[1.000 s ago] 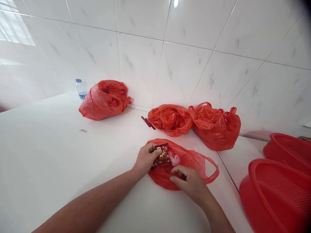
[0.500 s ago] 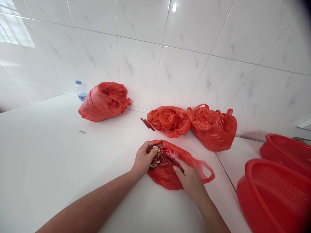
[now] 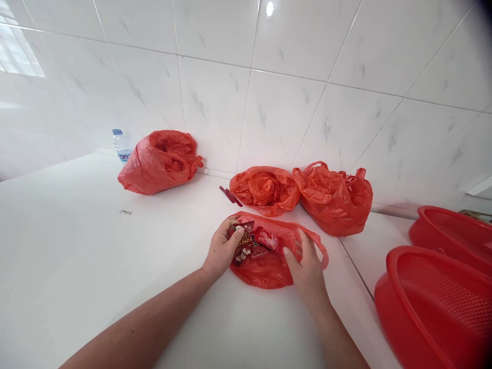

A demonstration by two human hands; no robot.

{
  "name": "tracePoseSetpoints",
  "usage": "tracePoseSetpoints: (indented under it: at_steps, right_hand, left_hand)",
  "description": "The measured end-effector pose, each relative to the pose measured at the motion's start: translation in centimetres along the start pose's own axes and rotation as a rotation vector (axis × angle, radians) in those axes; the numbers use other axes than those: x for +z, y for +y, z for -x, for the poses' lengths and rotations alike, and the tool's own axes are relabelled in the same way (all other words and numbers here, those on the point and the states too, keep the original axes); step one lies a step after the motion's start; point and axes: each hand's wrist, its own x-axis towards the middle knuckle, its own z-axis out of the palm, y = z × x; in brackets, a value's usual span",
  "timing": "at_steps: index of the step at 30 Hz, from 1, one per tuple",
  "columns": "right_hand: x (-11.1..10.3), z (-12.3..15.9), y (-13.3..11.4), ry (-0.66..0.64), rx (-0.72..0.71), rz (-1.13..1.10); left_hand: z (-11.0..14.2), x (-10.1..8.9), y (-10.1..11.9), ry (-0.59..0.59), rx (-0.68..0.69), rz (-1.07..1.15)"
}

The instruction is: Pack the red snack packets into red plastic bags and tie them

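Observation:
A red plastic bag [image 3: 265, 277] lies spread on the white table, its mouth facing up. My left hand [image 3: 222, 248] is at the bag's left rim, with the thumb over a dark red snack packet [image 3: 244, 237] and the fingers curled behind it. Beside that packet, a brighter red packet [image 3: 269, 239] and a few darker ones rest inside the bag. My right hand [image 3: 309, 269] is at the right side of the bag near its loop handle [image 3: 325, 259]. Its thumb and fingers are apart, touching the film, with no packet between them.
Behind stand more filled red bags: one at the left [image 3: 157, 164], one in the middle [image 3: 265, 189] and one at the right [image 3: 338, 205]. A water bottle [image 3: 122, 148], small dark red strips [image 3: 230, 196] and a clear scrap [image 3: 125, 212] are there too. Red plastic baskets [image 3: 400, 307] sit at right.
My right hand has drawn back from the packets to the bag's right side, and its fingers have spread. The bright red packet now lies apart from it. My left hand keeps its hold.

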Motion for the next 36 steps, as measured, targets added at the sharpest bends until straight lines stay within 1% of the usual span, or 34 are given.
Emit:
tracePoseSetpoints:
  at_steps: [2, 4, 6, 8, 11, 13, 16, 19, 20, 22, 26, 28, 30, 34, 36]
  right_hand:
    - [-0.1, -0.1, 0.2, -0.015, 0.046, -0.070]
    - [-0.2, 0.0, 0.0, -0.015, 0.052, -0.074]
    - [-0.3, 0.3, -0.4, -0.002, -0.006, -0.049]
    - [-0.3, 0.7, -1.1, -0.006, -0.091, -0.043]
    - [-0.2, 1.3, -2.2, -0.068, -0.154, -0.080]
    - [0.0, 1.7, -2.7, -0.107, -0.132, -0.110]
    - [0.4, 2.0, -3.1, -0.153, -0.051, -0.176]
    - [0.7, 2.2, -3.2, -0.243, 0.040, -0.281]
    - [0.8, 2.1, -3.1, -0.261, 0.073, -0.307]
    - [0.7, 2.0, -3.0, -0.237, 0.137, -0.328]
    - [0.2, 1.5, -2.4, -0.045, 0.191, -0.284]
    - [-0.2, 1.3, -2.1, 0.026, 0.200, -0.257]
    - [-0.4, 1.2, -1.9, 0.068, 0.215, -0.240]
    - [-0.6, 1.1, -1.8, 0.119, 0.257, -0.213]
    - [-0.8, 1.0, -1.8, 0.133, 0.279, -0.197]
  left_hand:
    - [0.0, -0.1, 0.1, 0.006, -0.035, 0.032]
    - [0.0, -0.1, 0.3, 0.016, -0.072, 0.039]
    - [0.3, 0.0, 0.4, 0.015, -0.092, 0.015]
    - [0.7, 0.2, 0.3, -0.012, -0.083, -0.026]
    - [1.4, 0.8, 0.1, -0.112, -0.074, -0.049]
    - [1.8, 1.1, -0.1, -0.188, -0.104, -0.034]
    - [2.4, 1.6, -0.2, -0.284, -0.152, -0.055]
    - [2.7, 1.7, -0.2, -0.329, -0.156, -0.131]
    - [2.7, 1.7, -0.2, -0.342, -0.144, -0.170]
    - [2.7, 1.5, -0.1, -0.362, -0.078, -0.285]
    - [2.6, 1.1, 0.0, -0.384, 0.171, -0.631]
    - [2.5, 1.0, -0.1, -0.429, 0.264, -0.777]
    - [2.5, 1.0, -0.2, -0.469, 0.315, -0.859]
    - [2.7, 1.0, -0.7, -0.512, 0.372, -0.921]
    - [2.8, 1.0, -0.8, -0.608, 0.430, -0.964]
